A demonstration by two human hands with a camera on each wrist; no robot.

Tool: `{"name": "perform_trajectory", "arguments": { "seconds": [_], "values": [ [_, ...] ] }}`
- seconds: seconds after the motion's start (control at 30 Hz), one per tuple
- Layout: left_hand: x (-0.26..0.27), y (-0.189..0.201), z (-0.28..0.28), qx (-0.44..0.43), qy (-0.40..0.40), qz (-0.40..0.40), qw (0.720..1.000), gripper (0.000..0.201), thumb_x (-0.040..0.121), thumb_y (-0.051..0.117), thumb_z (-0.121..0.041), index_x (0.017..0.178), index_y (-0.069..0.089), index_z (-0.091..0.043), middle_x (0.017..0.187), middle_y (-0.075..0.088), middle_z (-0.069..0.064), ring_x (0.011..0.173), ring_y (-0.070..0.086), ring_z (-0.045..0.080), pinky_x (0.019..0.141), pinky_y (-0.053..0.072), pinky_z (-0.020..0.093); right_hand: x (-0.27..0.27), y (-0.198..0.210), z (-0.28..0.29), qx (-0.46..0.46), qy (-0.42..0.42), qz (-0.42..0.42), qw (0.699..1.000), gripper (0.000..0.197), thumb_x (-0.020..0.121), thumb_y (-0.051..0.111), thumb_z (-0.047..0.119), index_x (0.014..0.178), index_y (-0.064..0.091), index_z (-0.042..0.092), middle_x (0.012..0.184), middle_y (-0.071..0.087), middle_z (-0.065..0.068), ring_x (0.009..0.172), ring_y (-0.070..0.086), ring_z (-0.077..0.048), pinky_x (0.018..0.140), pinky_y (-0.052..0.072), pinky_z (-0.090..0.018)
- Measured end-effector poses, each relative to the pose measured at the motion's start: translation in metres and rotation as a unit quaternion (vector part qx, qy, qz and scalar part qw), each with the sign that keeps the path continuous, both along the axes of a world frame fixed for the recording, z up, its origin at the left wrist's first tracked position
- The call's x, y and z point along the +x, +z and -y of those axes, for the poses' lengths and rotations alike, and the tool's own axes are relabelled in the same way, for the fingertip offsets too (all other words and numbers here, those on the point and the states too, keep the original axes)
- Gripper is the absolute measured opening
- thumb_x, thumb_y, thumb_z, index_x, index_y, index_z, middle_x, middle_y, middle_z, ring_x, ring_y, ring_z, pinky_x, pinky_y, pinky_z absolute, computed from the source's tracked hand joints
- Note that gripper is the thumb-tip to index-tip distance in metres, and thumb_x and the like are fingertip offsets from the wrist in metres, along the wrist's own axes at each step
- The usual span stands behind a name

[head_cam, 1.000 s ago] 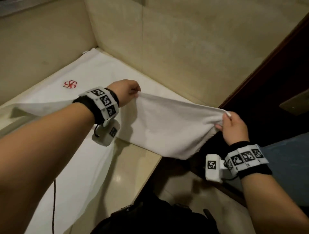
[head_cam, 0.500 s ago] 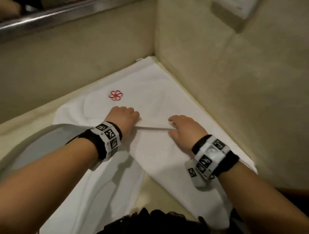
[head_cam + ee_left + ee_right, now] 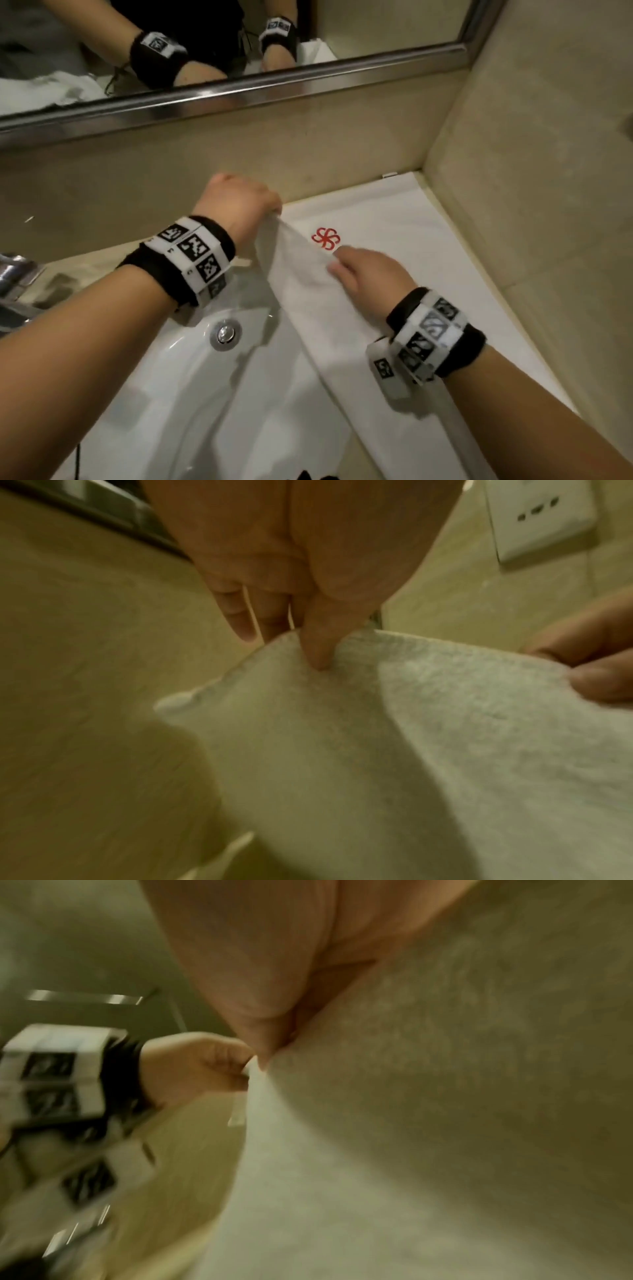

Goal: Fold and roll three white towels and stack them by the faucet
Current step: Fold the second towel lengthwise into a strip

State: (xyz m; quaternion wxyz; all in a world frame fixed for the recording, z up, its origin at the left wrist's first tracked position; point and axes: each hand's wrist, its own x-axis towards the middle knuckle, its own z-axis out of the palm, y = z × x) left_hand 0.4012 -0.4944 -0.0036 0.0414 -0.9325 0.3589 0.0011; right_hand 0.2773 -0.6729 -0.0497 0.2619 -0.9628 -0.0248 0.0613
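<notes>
A white towel (image 3: 308, 294) hangs as a long strip from my two hands, over the right rim of the sink. My left hand (image 3: 274, 214) pinches its far top corner, thumb over the edge, as the left wrist view shows on the towel (image 3: 377, 737). My right hand (image 3: 337, 267) pinches the same top edge a little nearer to me; in the right wrist view its thumb sits on the towel (image 3: 411, 1123). The hands are close together. The chrome faucet (image 3: 13, 281) stands at the far left. Other towels are not clearly visible.
A white mat with a red logo (image 3: 325, 238) covers the counter in the right corner, under the towel. The white sink basin (image 3: 171, 394) with its drain (image 3: 225, 334) lies below my left arm. A mirror (image 3: 239, 85) runs along the back wall; a wall socket (image 3: 537, 515) is on the side wall.
Half a second ago both hands lay on the towel on the mat. Now they pinch its top edge, lifted and shifted left toward the sink, and the view has swung left.
</notes>
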Motion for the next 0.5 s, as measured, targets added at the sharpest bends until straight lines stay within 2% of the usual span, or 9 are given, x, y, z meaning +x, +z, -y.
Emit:
{"name": "perform_trajectory", "arguments": {
  "seconds": [0.07,0.13,0.17,0.23,0.33,0.43,0.5],
  "values": [
    [0.007,0.010,0.018,-0.115,0.005,0.032,0.993,0.027,0.087,0.050,-0.019,0.111,0.059,-0.026,0.116,0.061,0.003,0.111,0.050,0.029,0.102,0.026,0.042,0.003,0.007,0.032,0.052,-0.098,0.055,0.992,0.021,0.095,0.040,0.028,0.078,0.048,0.018,0.085,0.064,-0.015,0.081,0.057,-0.028,0.062,0.026,-0.029],
    [0.011,0.010,0.034,-0.202,0.037,0.032,0.978,0.034,0.088,0.050,-0.022,0.122,0.051,-0.024,0.126,0.054,0.006,0.118,0.045,0.030,0.105,0.026,0.045,0.000,0.010,0.076,0.051,-0.215,0.067,0.973,0.026,0.095,0.042,0.024,0.076,0.053,0.009,0.086,0.063,-0.020,0.084,0.058,-0.031,0.062,0.024,-0.027],
    [0.012,0.005,0.039,-0.226,0.060,0.007,0.972,0.040,0.087,0.052,-0.023,0.127,0.046,-0.023,0.130,0.050,0.007,0.121,0.043,0.031,0.105,0.027,0.045,-0.003,0.009,0.097,0.032,-0.267,0.041,0.962,0.029,0.095,0.041,0.023,0.079,0.056,0.004,0.089,0.062,-0.024,0.088,0.057,-0.034,0.064,0.026,-0.028],
    [0.012,-0.013,0.047,-0.238,0.116,-0.089,0.960,0.048,0.086,0.055,-0.022,0.131,0.040,-0.019,0.131,0.047,0.011,0.121,0.043,0.032,0.102,0.033,0.043,-0.007,0.002,0.131,-0.033,-0.329,-0.063,0.942,0.033,0.095,0.038,0.021,0.092,0.059,-0.004,0.101,0.061,-0.030,0.097,0.056,-0.040,0.074,0.036,-0.034],
    [0.006,-0.052,0.055,-0.226,0.220,-0.260,0.913,0.042,0.087,0.056,-0.026,0.125,0.045,-0.012,0.122,0.055,0.011,0.110,0.053,0.028,0.093,0.040,0.034,-0.012,-0.019,0.149,-0.102,-0.327,-0.199,0.918,0.036,0.095,0.036,0.021,0.117,0.053,-0.004,0.124,0.054,-0.027,0.114,0.051,-0.038,0.093,0.039,-0.036],
    [0.001,-0.081,0.066,-0.257,0.278,-0.340,0.861,0.037,0.085,0.060,-0.031,0.117,0.054,-0.012,0.112,0.063,0.009,0.102,0.058,0.025,0.089,0.043,0.029,-0.005,-0.032,0.150,-0.091,-0.312,-0.216,0.921,0.044,0.095,0.036,0.026,0.133,0.039,0.003,0.137,0.046,-0.019,0.124,0.045,-0.033,0.100,0.036,-0.035],
    [0.003,-0.088,0.075,-0.297,0.303,-0.361,0.830,0.039,0.081,0.064,-0.035,0.113,0.055,-0.014,0.104,0.066,0.008,0.095,0.062,0.024,0.089,0.048,0.030,0.006,-0.033,0.152,-0.085,-0.319,-0.192,0.924,0.045,0.095,0.038,0.028,0.134,0.039,0.006,0.136,0.048,-0.016,0.123,0.046,-0.033,0.100,0.037,-0.035]
  ]
}}
